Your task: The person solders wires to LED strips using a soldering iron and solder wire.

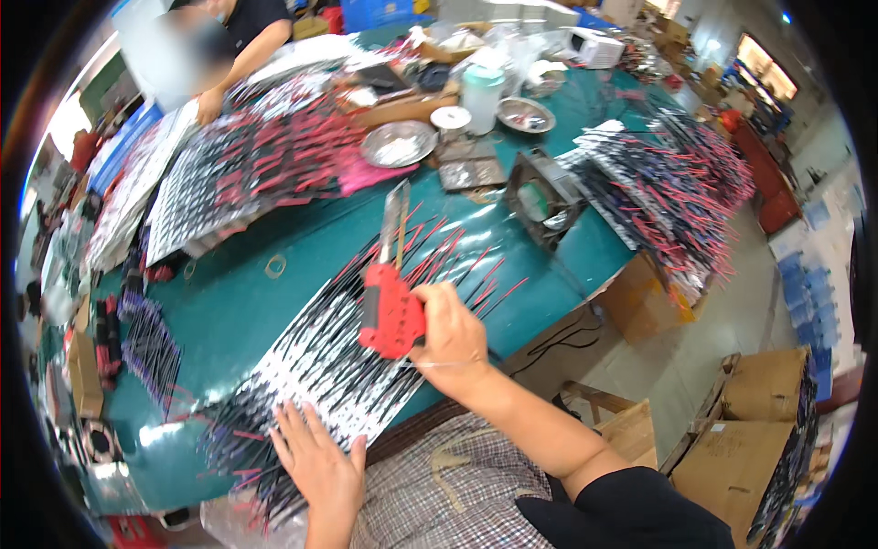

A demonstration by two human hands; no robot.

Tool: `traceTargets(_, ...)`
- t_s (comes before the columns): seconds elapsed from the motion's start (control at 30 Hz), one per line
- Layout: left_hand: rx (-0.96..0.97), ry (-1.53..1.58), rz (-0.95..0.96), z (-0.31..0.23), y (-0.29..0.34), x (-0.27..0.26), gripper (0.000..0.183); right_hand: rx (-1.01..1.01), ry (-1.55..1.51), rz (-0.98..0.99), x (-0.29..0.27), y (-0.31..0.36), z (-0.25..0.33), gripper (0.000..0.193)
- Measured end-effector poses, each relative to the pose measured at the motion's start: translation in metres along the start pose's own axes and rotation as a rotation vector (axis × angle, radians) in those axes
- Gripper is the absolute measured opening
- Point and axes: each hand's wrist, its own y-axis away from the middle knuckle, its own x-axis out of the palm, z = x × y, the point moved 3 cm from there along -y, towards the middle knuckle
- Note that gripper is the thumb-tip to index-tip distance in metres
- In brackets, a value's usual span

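1. In the left metal dish (431, 144), pale contents too small to identify; in the right metal dish (547, 120), small pieces.
2. Near both, a lidded plastic jar (482, 101).
3. On the green tabletop (229, 293), black and red wires (320, 357) over a white sheet (370, 425), partly hidden by a red-and-black hand tool (393, 316).
4. With right hand (453, 334), gripping the tool above the wires.
5. With left hand (320, 467), palm down, fingers spread at the near end.

The bare hands (322, 465) come with a black short sleeve (631, 511) and a grey-brown checked garment (412, 503) bearing a tan marking (445, 460).
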Motion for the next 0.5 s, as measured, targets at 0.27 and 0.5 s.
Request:
traceTargets(0.27, -0.006, 0.127, -0.121, -0.013, -0.014, -0.003, 0.056, -0.019, 0.085, -0.05, 0.001, -0.005, -0.012, 0.059)
traceTargets(0.5, -0.003, 0.135, -0.121, -0.016, -0.014, -0.013, 0.044, 0.06, 0.023, -0.019, 0.007, -0.001, -0.006, 0.064)
